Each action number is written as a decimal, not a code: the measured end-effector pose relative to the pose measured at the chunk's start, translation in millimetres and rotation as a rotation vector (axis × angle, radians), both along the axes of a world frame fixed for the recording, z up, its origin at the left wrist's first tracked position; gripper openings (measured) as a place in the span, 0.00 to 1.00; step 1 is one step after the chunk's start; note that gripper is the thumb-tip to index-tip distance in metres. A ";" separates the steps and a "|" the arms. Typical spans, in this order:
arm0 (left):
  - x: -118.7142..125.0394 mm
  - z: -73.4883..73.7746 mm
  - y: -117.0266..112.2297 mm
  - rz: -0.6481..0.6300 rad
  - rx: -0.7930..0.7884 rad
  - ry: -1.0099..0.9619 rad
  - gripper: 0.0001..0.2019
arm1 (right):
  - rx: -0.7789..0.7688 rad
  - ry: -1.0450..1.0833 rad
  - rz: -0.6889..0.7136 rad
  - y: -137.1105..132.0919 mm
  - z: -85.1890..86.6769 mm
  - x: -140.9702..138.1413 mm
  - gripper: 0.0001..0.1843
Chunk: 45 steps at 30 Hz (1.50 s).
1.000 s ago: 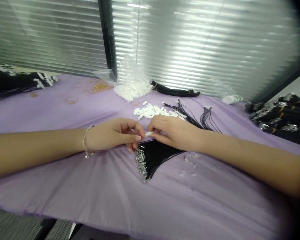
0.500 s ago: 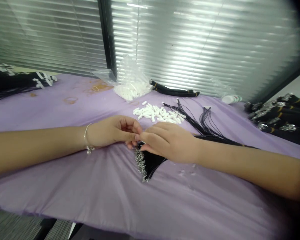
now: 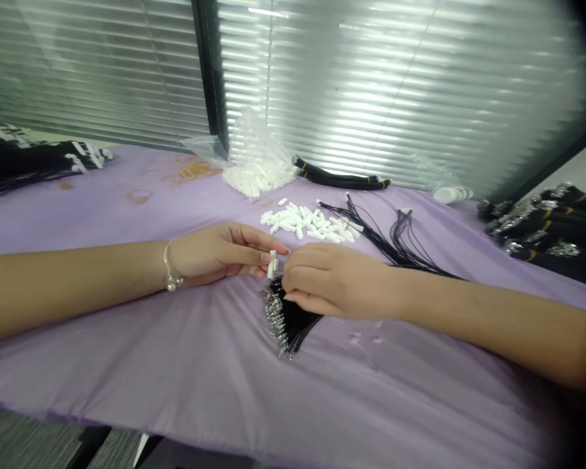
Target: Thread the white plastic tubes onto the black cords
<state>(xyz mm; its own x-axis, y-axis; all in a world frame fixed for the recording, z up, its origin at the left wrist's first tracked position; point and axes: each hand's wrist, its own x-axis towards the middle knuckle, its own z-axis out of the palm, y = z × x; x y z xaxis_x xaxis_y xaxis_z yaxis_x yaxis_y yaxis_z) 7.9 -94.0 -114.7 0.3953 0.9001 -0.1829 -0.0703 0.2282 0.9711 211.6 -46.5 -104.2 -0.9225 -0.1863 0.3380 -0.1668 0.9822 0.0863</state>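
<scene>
Between the thumb and fingers of my left hand is a small white plastic connector, held upright. My right hand has its fingers curled closed at the top of a fanned bundle of black wires. Its fingertips pinch at the wires, though the exact strand is hidden. Silvery metal terminals line the wires' left ends. Just beyond both hands lies a loose pile of white connectors on the purple cloth.
A clear plastic bag of white pieces stands behind the pile. Tied black wire bundles lie near the blinds, with more wire bundles at right. Wires with white connectors are at far left. Rubber bands lie at the back.
My hands have come slightly apart, and the white connector now shows in my left fingers. My right fingers have shifted a little right and curled in at the wires.
</scene>
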 end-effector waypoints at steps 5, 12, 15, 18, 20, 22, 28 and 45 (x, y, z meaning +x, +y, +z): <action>-2.1 0.5 -0.2 0.004 -0.008 -0.024 0.11 | -0.256 -0.207 -0.140 0.0 10.3 6.4 0.07; -1.1 4.7 2.0 0.015 -0.063 0.050 0.10 | -0.434 -0.296 -0.258 -3.7 13.1 4.0 0.02; -0.6 2.7 2.2 0.003 -0.065 0.026 0.09 | -0.444 -0.290 -0.314 -7.4 12.8 4.2 0.02; 0.0 1.8 2.1 -0.016 -0.053 0.036 0.08 | -0.459 -0.251 -0.384 -8.8 11.7 4.7 0.04; 0.0 2.2 2.3 -0.041 -0.045 0.026 0.08 | -0.476 -0.243 -0.414 -8.3 11.1 4.9 0.05; -0.8 2.6 3.0 -0.081 -0.040 0.001 0.08 | -0.500 -0.254 -0.435 -7.6 11.1 4.8 0.06; -6.1 0.5 6.2 -0.155 -0.040 -0.083 0.10 | -0.607 -0.245 -0.518 -7.2 12.3 3.2 0.07; 2.4 4.0 1.2 -0.068 0.009 0.049 0.07 | -0.957 -0.120 -0.522 -5.1 -4.2 -2.7 0.05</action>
<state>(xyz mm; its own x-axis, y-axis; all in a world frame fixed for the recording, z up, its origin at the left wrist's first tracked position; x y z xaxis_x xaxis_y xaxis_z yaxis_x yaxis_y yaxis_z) 10.3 -92.9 -110.7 0.4467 0.8731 -0.1955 -0.0072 0.2220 0.9750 208.9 -51.6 -108.4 -0.8482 0.5284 0.0376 0.3326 0.5865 -0.7385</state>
